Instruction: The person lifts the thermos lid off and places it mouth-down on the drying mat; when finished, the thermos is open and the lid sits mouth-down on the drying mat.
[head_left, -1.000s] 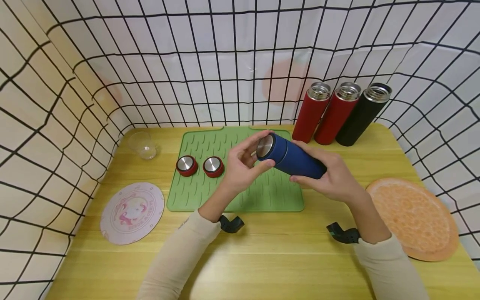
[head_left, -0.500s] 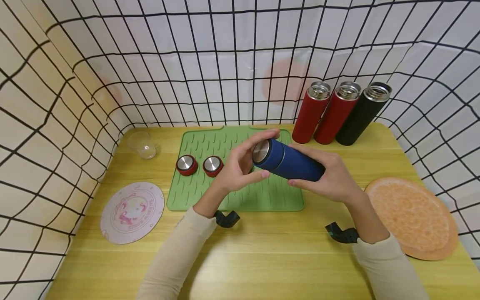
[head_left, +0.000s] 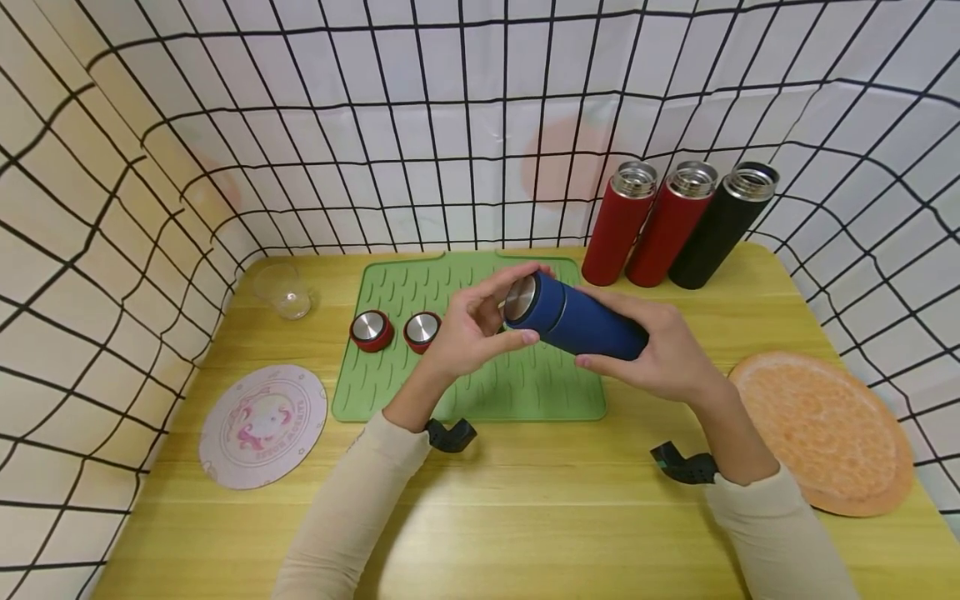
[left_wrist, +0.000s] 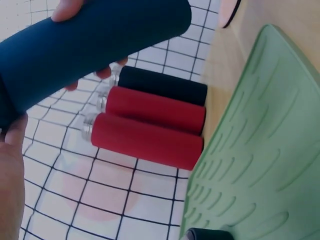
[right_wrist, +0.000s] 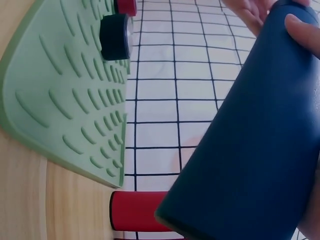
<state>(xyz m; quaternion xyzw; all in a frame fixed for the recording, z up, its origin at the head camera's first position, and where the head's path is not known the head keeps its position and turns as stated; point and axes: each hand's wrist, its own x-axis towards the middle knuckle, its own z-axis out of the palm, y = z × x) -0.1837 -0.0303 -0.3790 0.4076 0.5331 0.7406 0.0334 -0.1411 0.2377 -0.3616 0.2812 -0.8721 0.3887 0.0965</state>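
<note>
A blue thermos bottle (head_left: pixel 600 327) is held tilted above the green mat (head_left: pixel 540 392), its lid end up and to the left. My right hand (head_left: pixel 675 350) grips the lower body, thumb on the near side and fingers on the far side. The left hand (head_left: pixel 468 329) pinches the steel-topped blue lid (head_left: pixel 546 302) between thumb and fingers. A thin seam shows between lid and body. Two red lids (head_left: pixel 371 331) rest on the mat left of my left hand. A dark lid (right_wrist: pixel 114 36), seen in the right wrist view, is mostly hidden by that hand in the head view.
Two red bottles (head_left: pixel 618 229) and a black bottle (head_left: pixel 720 233) stand lidless at the back right. A clear cup (head_left: pixel 291 302) is at the back left. A round pink mat (head_left: pixel 264 425) lies left, a round orange mat (head_left: pixel 821 433) right. Grid-patterned walls (head_left: pixel 450 125) enclose the table.
The left hand first loosened and slid back from the lid, then closed round it again. The bottle shifted slightly left; the right hand kept its grip.
</note>
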